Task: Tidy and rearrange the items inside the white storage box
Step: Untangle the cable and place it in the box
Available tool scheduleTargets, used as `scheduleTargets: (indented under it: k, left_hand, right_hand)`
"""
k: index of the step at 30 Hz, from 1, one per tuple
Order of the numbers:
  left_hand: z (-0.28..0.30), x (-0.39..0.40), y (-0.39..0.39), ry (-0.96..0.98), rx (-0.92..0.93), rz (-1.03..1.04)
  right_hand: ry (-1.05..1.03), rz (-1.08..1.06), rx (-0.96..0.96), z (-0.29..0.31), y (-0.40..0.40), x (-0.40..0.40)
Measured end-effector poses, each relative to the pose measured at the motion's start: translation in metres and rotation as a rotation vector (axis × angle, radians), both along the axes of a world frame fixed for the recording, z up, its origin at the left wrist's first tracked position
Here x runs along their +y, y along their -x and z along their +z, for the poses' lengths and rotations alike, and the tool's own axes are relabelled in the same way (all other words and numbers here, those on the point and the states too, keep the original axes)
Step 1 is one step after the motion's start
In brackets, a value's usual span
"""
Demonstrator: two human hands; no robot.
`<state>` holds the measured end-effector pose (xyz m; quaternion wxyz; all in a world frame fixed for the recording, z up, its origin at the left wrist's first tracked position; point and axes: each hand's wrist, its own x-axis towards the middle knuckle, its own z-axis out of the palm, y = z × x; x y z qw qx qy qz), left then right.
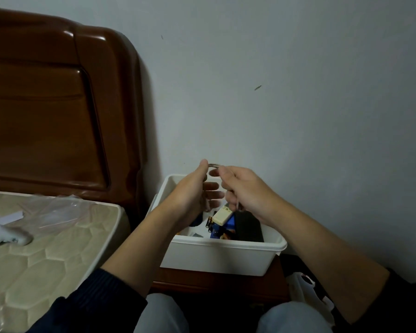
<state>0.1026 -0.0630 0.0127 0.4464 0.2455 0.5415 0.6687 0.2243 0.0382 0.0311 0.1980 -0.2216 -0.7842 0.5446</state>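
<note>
Both hands are raised over the far half of the white box (pixel 216 257), which sits on a brown wooden stand (pixel 216 286) between the mattress (pixel 46 251) and the wall (pixel 298 92).

The left hand (pixel 190 193) is turned palm inward. Its thumb points up and pinches one end of a thin grey cable (pixel 213 165) against the forefinger; the other fingers (pixel 213 186) are loosely spread and point toward the right hand, touching nothing that can be seen.

The right hand (pixel 246 191) is curled into a loose fist. Its thumb and forefinger pinch the other end of the cable, so a short arc of it spans the gap between the two hands above the box's far edge. Whether more cable runs down inside the fist cannot be told.

Inside the box, below the hands, a cream remote (pixel 222 215) lies tilted near the middle. Small batteries (pixel 210 223) lie just beside it on the left, a blue pack (pixel 222 230) under it, and a black case (pixel 247 227) against the right wall.

On the mattress, near its left edge, lie a white controller (pixel 9 237) and a clear plastic bag (pixel 55 210).
</note>
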Motion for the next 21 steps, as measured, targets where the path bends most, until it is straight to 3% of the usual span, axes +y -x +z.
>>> scheduleTargets:
  k: [3,13,17,21]
  left_hand:
    - [0.003,0.009,0.009,-0.097,-0.224,-0.051]
    - [-0.019,0.021,0.066,-0.092,-0.487,-0.176]
    - [-0.036,0.036,0.080,-0.062,-0.448,-0.037]
    - [-0.049,0.060,0.094,0.024,-0.183,0.134]
  right_hand:
    - [-0.393,-0.073,-0.037,-0.006,0.030,-0.005]
    - [-0.602,-0.073,-0.327,-0.051,0.098,0.000]
    - [-0.558,-0.076,-0.301,-0.066,0.121,0.016]
    - [-0.672,-0.034,-0.357,-0.072,0.138,0.040]
